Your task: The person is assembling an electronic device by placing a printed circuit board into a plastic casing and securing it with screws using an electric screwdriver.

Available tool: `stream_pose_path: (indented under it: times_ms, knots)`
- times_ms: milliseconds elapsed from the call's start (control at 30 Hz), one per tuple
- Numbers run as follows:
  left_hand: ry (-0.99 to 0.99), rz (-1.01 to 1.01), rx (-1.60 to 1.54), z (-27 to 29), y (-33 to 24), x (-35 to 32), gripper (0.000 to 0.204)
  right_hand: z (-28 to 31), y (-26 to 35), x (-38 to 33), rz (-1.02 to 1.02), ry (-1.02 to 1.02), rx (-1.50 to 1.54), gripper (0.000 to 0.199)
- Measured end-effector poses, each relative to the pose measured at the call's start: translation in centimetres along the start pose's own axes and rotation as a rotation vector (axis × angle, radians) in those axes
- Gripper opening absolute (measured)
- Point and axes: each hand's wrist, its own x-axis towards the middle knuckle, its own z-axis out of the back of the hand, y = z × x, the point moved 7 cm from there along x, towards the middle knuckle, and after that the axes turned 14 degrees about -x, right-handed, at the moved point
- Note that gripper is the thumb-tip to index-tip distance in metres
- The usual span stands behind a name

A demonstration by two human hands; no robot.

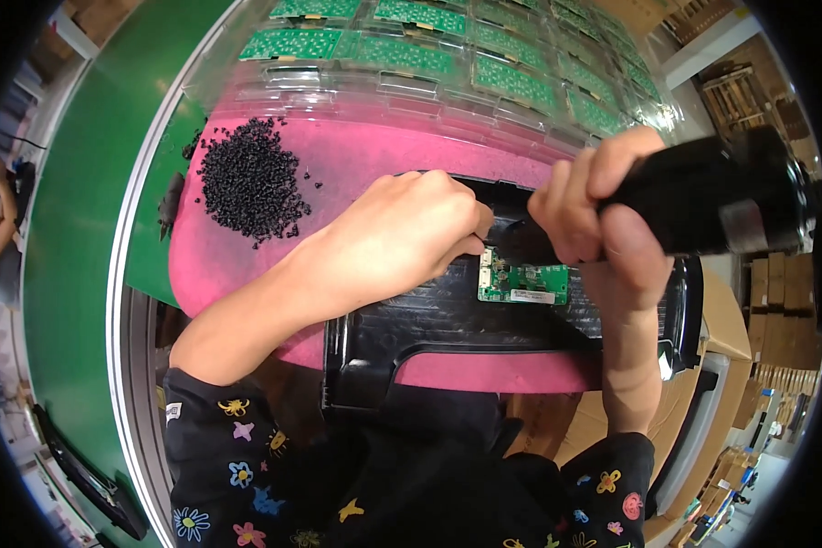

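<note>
Black sleeves printed with coloured flowers (237, 475) are seen lowest in the frame. Beyond them, a small green circuit board (523, 282) is seated in a black plastic housing (447, 329) on a pink mat (356, 164). The left hand (402, 233) is pinched at the board's edge; the right hand (603, 215) is wrapped around a black power screwdriver (712, 196). Black screws (251, 183) are heaped to the left, and trays of green boards (447, 55) are stacked behind.

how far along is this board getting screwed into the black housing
Done: the green circuit board already sits in the black housing. In hand: the right hand grips a black power screwdriver over the board's upper edge while the left hand steadies it. Left: a pile of black screws and trays of boards wait; fastened screws are hidden.
</note>
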Motion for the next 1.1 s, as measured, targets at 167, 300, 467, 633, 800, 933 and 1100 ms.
stream_pose_path:
  times_ms: [167, 300, 467, 633, 800, 933, 1100]
  knots:
    - [0.005, -0.012, -0.013, 0.2, -0.2, 0.3, 0.014, -0.2, 0.0, 0.0, -0.018, 0.006, 0.010, 0.031]
    - [0.031, -0.002, -0.012, 0.0, -0.5, 0.4, 0.014, 0.3, 0.1, -0.3, -0.017, -0.045, 0.068, 0.030]
    - [-0.028, -0.063, 0.010, -0.3, -0.5, 0.4, 0.014, -0.8, -0.6, 1.0, 0.004, 0.129, -0.029, 0.029]
    - [0.036, -0.021, 0.004, -0.7, -0.5, 0.4, 0.015, 0.2, -1.0, -0.1, -0.060, 0.008, 0.084, 0.026]
    - [0.013, -0.045, -0.025, -0.6, -0.3, 0.5, 0.016, -0.6, -0.5, 0.5, -0.110, 0.050, 0.004, 0.025]
    - [0.013, -0.066, -0.040, -0.5, -0.3, 0.5, 0.018, -0.2, -1.0, 0.4, -0.116, -0.016, 0.005, 0.024]
    - [0.058, -0.031, -0.016, -0.5, -0.6, 0.5, 0.017, 1.1, 0.3, -1.3, 0.077, -0.109, 0.173, 0.028]
